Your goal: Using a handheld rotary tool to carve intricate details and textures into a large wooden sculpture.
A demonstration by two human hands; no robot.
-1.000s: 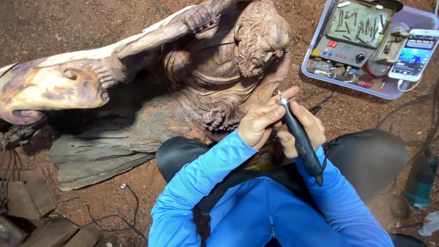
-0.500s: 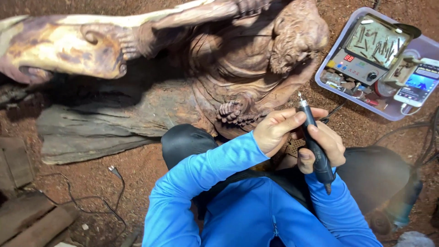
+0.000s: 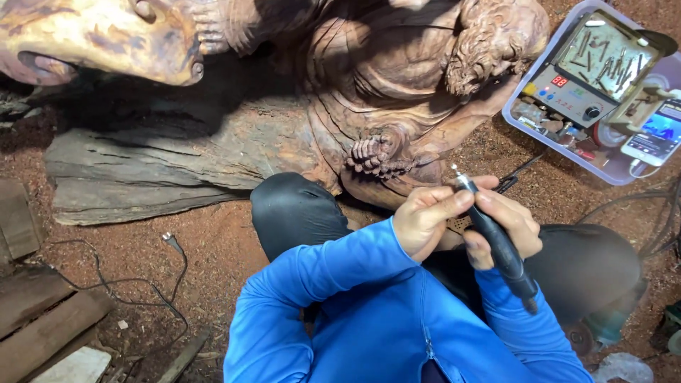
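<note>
Up and to the right of the hands stands a pale rectangular plastic tray (image 3: 512, 113). Inside it lies a grey control box (image 3: 571, 96) with a small red display and coloured buttons, and behind this a clear flat case of metal bits (image 3: 611, 50). A phone (image 3: 656, 135) with a bright blue screen leans at the tray's right end.

The right hand (image 3: 505, 225) is closed around a black rotary carving handpiece (image 3: 496, 245); the fingers wrap its body. The left hand (image 3: 425, 216), just beside it, pinches the front of the tool between thumb and curled fingers. The thin metal tip points up toward the wooden sculpture (image 3: 397, 92), near its carved fingers (image 3: 376, 156), which are just above the left hand. I cannot tell if the tip touches the wood.

Compared with half a second ago, the view has shifted: the sculpture and the tray sit a little higher and further right in the picture, and the hands keep the same grip on the tool. A thin cable (image 3: 142, 276) lies on the red sawdust far to the left of the hands.
</note>
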